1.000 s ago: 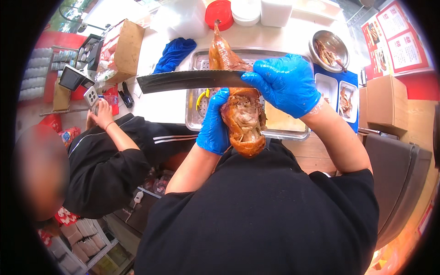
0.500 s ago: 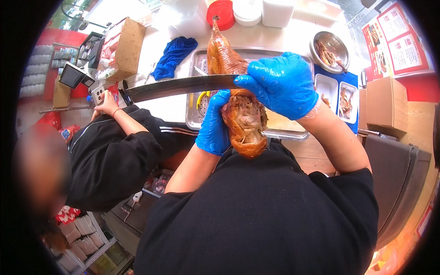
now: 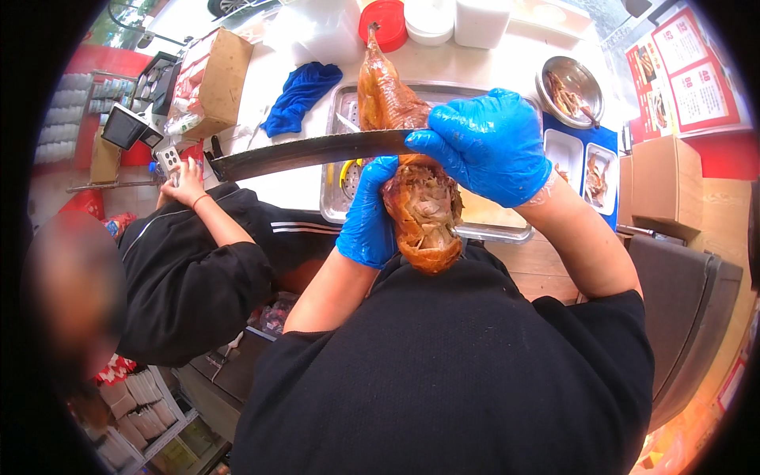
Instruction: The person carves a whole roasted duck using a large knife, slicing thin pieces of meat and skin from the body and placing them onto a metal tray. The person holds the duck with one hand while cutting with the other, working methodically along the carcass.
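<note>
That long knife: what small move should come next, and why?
Probably ease the left hand lower along the roast poultry before any stroke: it appears close to the knife, which the right hand holds across the poultry in this view.

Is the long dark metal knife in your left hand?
No, your blue-gloved right hand grips the knife; your left hand holds the brown roasted bird.

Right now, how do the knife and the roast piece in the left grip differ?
Look: the knife is dark, long and narrow; the roast piece is glossy brown, rounded and torn open to pale meat.
Pose: the knife runs sideways across the view; the roast piece runs near to far.
Hold: the right grip closes on the knife's end; the left grip clasps the roast piece's left side.
Shared: both are hand-held.
</note>
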The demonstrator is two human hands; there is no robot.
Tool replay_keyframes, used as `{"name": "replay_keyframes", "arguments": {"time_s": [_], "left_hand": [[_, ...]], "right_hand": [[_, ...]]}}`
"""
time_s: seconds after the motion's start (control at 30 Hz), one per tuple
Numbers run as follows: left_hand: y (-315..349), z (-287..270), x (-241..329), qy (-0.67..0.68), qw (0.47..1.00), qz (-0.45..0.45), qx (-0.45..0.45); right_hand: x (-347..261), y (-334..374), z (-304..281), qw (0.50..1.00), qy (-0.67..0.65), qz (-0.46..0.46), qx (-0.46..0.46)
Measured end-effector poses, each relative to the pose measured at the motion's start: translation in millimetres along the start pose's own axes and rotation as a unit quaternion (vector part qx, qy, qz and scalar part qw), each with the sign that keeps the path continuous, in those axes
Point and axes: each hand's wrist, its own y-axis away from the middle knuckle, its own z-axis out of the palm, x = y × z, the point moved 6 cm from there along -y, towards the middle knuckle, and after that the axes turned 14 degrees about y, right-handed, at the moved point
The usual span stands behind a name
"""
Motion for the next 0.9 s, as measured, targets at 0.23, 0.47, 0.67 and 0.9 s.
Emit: {"name": "replay_keyframes", "arguments": {"time_s": [0.23,0.47,0.67,0.9], "left_hand": [[1.1,-1.7,2.2,0.061,0.998,-0.004,-0.030],[1.5,-1.0,5.7,0.012,1.000,0.018,-0.012],[-3.1,-6.8,10.3,0.099,0.993,0.028,-0.058],[0.5,2.8,10.9,0.094,0.993,0.011,-0.063]], "right_hand": [[-1.6,2.0,-1.6,0.999,0.020,-0.030,-0.026],[-3.6,-1.2,-3.9,0.998,0.034,-0.038,-0.022],[8.8,6.0,-8.8,0.998,0.040,-0.030,-0.032],[0.5,-8.5,-21.1,0.998,0.032,-0.048,0.006]]}}
